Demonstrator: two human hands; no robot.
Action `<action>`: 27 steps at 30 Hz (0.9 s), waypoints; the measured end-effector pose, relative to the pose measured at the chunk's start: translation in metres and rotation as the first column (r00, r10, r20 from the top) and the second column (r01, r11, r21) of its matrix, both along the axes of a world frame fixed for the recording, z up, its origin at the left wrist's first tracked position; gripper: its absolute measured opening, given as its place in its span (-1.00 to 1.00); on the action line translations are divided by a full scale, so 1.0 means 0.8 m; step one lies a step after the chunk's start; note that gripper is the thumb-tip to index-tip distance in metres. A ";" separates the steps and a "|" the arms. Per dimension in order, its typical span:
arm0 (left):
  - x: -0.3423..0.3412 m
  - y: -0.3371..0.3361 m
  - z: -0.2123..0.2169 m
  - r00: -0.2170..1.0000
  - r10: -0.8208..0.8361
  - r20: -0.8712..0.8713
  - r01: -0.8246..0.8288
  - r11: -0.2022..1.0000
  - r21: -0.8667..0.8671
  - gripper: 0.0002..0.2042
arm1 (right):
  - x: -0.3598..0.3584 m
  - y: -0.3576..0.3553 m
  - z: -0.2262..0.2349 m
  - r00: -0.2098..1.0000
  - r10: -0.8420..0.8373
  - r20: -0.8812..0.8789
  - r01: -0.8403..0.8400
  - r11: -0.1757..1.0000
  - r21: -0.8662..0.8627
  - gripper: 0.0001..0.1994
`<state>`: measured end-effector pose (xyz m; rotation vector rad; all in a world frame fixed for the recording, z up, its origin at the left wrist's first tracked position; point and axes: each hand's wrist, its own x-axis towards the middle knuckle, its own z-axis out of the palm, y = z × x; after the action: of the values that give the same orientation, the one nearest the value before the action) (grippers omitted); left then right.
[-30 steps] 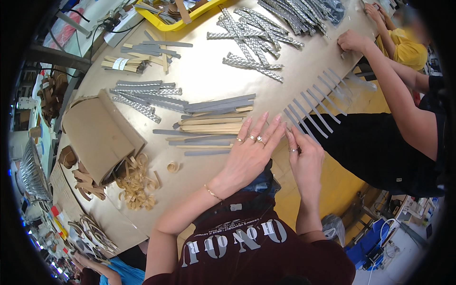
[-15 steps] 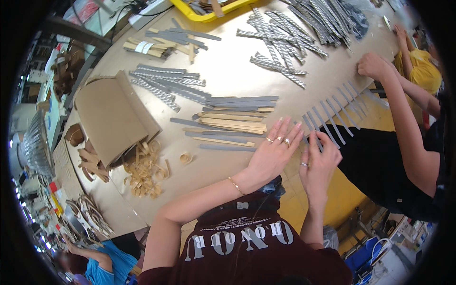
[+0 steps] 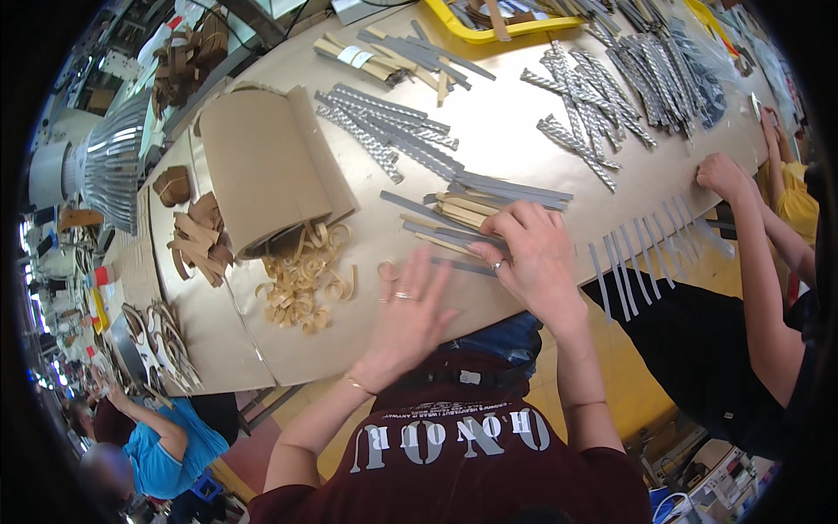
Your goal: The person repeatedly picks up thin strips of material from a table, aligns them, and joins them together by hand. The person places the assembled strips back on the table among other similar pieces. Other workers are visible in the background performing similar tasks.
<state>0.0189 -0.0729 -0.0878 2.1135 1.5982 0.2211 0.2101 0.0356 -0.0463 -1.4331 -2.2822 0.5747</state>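
Head view: a tan paper-covered table fills the frame. Left of centre lies a brown cardboard roll. At centre, the right hand pinches grey and tan strips; the left hand lies open, blurred. Squaring the strip ends probably helps. White-banded bundle upper centre.

One cardboard roll at 10 o'clock; one yellow tray at 12; seven grey strips overhanging table edge at 3.
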 end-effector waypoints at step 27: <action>0.000 0.031 0.026 0.892 0.186 0.413 -0.269 0.951 0.153 -0.58 | 0.009 -0.013 0.016 0.992 -0.081 -0.102 0.096 0.983 0.155 -0.92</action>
<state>0.0188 -0.0477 -0.0673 1.8601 1.6227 0.8711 0.2171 0.0255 -0.0337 -1.3916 -2.1273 0.4143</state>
